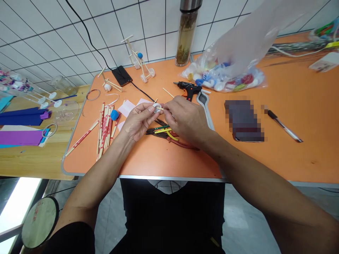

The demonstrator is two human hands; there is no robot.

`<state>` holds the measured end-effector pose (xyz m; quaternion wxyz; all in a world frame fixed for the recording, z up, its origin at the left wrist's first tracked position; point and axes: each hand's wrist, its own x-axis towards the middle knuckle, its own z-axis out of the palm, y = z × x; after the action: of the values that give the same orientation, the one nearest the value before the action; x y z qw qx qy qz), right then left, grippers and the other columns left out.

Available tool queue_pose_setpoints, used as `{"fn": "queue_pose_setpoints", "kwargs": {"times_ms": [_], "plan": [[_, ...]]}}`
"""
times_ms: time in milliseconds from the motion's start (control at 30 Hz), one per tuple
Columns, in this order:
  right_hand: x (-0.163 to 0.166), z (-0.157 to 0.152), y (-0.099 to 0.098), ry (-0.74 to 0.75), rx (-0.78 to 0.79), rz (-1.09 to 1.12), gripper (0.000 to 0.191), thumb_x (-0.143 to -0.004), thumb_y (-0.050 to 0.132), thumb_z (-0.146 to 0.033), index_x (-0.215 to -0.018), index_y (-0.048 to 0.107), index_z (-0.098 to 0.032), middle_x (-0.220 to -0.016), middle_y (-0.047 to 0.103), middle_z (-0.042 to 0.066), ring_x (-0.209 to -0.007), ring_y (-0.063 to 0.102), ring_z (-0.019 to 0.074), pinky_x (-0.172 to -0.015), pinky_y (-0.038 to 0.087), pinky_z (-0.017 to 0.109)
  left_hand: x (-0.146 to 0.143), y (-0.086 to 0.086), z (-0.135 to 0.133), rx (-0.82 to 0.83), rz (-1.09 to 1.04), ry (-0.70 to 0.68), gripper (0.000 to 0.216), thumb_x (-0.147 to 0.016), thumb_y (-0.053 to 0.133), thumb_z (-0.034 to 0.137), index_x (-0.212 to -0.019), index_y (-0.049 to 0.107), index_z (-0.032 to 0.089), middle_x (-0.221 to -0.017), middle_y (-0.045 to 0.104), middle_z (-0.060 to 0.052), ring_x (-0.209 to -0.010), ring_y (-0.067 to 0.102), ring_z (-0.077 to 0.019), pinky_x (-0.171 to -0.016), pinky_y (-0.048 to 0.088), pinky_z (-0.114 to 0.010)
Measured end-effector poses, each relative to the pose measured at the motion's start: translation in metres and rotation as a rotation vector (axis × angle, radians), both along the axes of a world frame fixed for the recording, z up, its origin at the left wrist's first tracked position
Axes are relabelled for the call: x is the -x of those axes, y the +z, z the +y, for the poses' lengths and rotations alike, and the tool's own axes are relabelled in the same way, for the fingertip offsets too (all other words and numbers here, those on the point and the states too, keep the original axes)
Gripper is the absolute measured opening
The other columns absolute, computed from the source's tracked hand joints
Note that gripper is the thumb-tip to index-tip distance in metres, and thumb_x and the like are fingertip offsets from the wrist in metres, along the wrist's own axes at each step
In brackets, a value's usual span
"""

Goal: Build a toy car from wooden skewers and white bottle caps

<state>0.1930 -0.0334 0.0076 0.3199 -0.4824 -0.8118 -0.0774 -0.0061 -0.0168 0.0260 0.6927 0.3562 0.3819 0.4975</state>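
Above the orange table, my left hand pinches a small white bottle cap between thumb and fingers. My right hand is closed on a thin wooden stick, whose tip meets the cap; whether it goes through the cap cannot be seen. Below the hands lie pliers with yellow and red handles, partly covered by my right hand. A blue pompom ball and several chopsticks in red-and-white wrappers lie left of my left hand. Pink paper is just behind it.
Behind my hands lies a black glue gun, near a bag of coloured caps and a tea bottle. Stick models with cap wheels stand by the wall. A dark pixelated object and a pen lie right.
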Motion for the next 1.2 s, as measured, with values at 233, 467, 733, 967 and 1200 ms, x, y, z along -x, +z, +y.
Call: {"fn": "queue_pose_setpoints", "kwargs": {"times_ms": [233,467,733,967,1200], "plan": [[0.0013,0.0002,-0.0001,-0.006,0.01,0.001,0.028,-0.116,0.05,-0.024,-0.105,0.074,-0.018,-0.102,0.075,0.012,-0.09,0.066,0.0252,-0.074,0.034,0.038,-0.0035,-0.0022,-0.0023,0.01,0.014,0.045,0.013,-0.096,0.086,0.009,-0.085,0.08,0.015,-0.096,0.089,-0.004,-0.086,0.086,-0.0099,-0.084,0.067,-0.012],[0.0025,0.0004,-0.0015,-0.023,-0.041,-0.017,0.028,-0.116,0.05,-0.022,-0.104,0.075,-0.018,-0.099,0.076,0.011,-0.088,0.066,0.0242,-0.073,0.034,0.037,-0.0052,-0.0066,-0.0025,-0.007,-0.019,0.068,0.014,-0.094,0.088,0.01,-0.084,0.08,0.015,-0.097,0.089,-0.003,-0.086,0.086,-0.0093,-0.086,0.068,-0.014],[0.0025,0.0004,-0.0011,-0.026,-0.04,-0.017,0.028,-0.115,0.05,-0.022,-0.105,0.075,-0.018,-0.1,0.077,0.011,-0.088,0.067,0.0241,-0.073,0.034,0.037,-0.0084,-0.0064,-0.0046,0.02,-0.013,0.106,0.017,-0.1,0.082,0.009,-0.084,0.078,0.016,-0.096,0.088,-0.002,-0.086,0.085,-0.0082,-0.09,0.068,-0.014],[0.0034,0.0,-0.0011,-0.028,-0.044,-0.038,0.029,-0.115,0.049,-0.021,-0.103,0.075,-0.018,-0.099,0.077,0.01,-0.087,0.066,0.0234,-0.072,0.033,0.038,-0.0082,-0.0062,-0.0044,0.033,-0.026,0.114,0.021,-0.102,0.078,0.008,-0.083,0.076,0.016,-0.097,0.088,-0.002,-0.085,0.085,-0.0073,-0.094,0.068,-0.015],[0.0036,-0.0002,-0.0018,-0.026,-0.049,-0.004,0.028,-0.115,0.05,-0.021,-0.102,0.075,-0.019,-0.098,0.076,0.01,-0.087,0.066,0.0236,-0.072,0.033,0.038,-0.0086,-0.0045,-0.0054,0.022,-0.041,0.101,0.021,-0.102,0.078,0.009,-0.083,0.076,0.016,-0.097,0.088,-0.002,-0.086,0.085,-0.0076,-0.088,0.068,-0.014]]}}
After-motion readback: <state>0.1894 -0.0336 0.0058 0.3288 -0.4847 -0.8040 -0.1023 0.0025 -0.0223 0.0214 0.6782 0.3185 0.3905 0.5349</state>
